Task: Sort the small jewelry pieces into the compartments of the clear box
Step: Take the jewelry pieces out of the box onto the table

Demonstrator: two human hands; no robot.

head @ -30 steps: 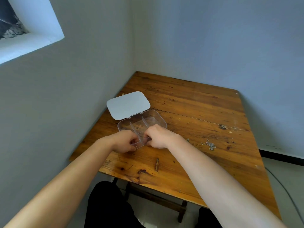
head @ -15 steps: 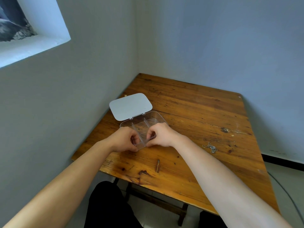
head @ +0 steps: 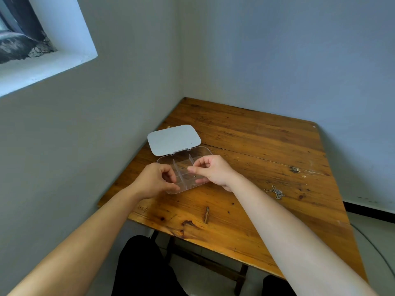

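Note:
The clear box (head: 164, 162) lies on the table near the left wall, its grey lid (head: 174, 139) folded back flat. Thin dividers split it into several compartments. Two tiny pieces (head: 194, 176) rest in the near right compartments. My left hand (head: 152, 181) hovers at the box's near left corner, thumb and fingers pinched on a tiny gold-coloured piece (head: 173, 183). My right hand (head: 213, 170) is over the box's right half, thumb and forefinger pinched together; whatever is between them is too small to see. A silver chain (head: 275, 192) lies loose on the table to the right.
The wooden table (head: 256, 146) stands in a corner, walls at its left and far edges. A dark knot and a splinter (head: 206, 214) mark the near edge. My dark-clad legs are below the table's front.
My hands, which were close together over the box's near edge, have drawn apart, the right one lifting over the box. The view has shifted slightly.

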